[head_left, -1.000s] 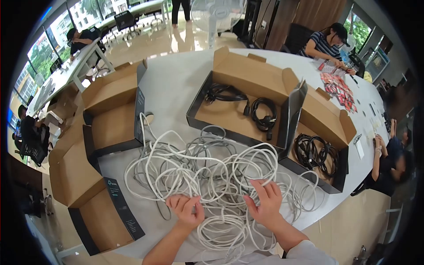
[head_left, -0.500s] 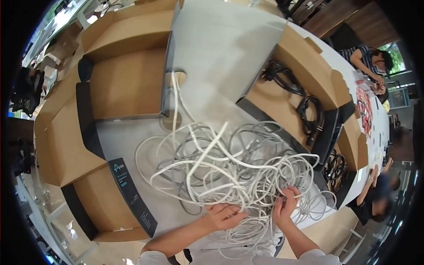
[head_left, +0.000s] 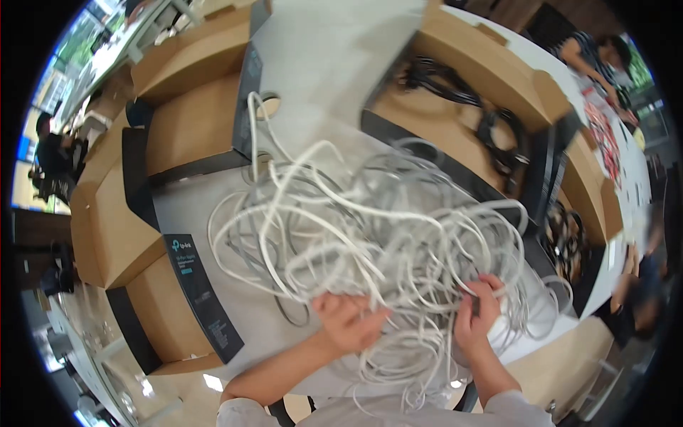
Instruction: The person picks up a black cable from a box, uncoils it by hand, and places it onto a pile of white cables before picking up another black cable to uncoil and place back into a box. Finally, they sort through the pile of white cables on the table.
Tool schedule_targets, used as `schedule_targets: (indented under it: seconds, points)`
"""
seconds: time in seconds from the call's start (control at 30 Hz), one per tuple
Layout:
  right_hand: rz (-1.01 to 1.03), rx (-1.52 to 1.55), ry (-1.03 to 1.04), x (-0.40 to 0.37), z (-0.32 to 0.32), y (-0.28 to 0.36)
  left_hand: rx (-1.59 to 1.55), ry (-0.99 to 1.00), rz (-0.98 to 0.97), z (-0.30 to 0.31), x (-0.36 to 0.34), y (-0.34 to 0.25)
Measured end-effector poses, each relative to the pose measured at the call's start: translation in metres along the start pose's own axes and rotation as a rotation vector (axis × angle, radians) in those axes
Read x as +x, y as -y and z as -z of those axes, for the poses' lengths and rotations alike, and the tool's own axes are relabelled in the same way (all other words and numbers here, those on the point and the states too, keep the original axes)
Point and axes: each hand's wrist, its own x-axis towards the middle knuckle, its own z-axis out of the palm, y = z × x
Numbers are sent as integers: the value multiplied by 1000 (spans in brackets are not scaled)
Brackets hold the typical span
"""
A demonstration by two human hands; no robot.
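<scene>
Progress: I judge it barely begun; the white cable tangle (head_left: 384, 228) is one knotted heap, and I see no strand lying free.
Where: on the grey table (head_left: 341, 64), between the cardboard boxes (head_left: 192, 128).
Axis: none overall; the heap sprawls sideways, and one strand runs away from me.
Left hand (head_left: 346, 320): curled tight on a bunch of strands.
Right hand (head_left: 478, 313): fingers hooked closed through loops.
</scene>
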Motion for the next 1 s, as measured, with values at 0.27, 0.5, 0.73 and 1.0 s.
schedule_targets:
  seconds: [0.27,0.5,0.73,1.0]
  points:
    - [30,158,-190,-9,12,8,14,-93,-25,-6,12,-12]
    - [24,379,-292,-17,17,-6,72,-217,-56,-10,3,-14]
    - [-82,611,-446,-21,13,-13,-4,-288,-21,-14,-2,-15]
    - [-212,201,-512,-15,13,-27,-50,-291,7,-17,-3,-14]
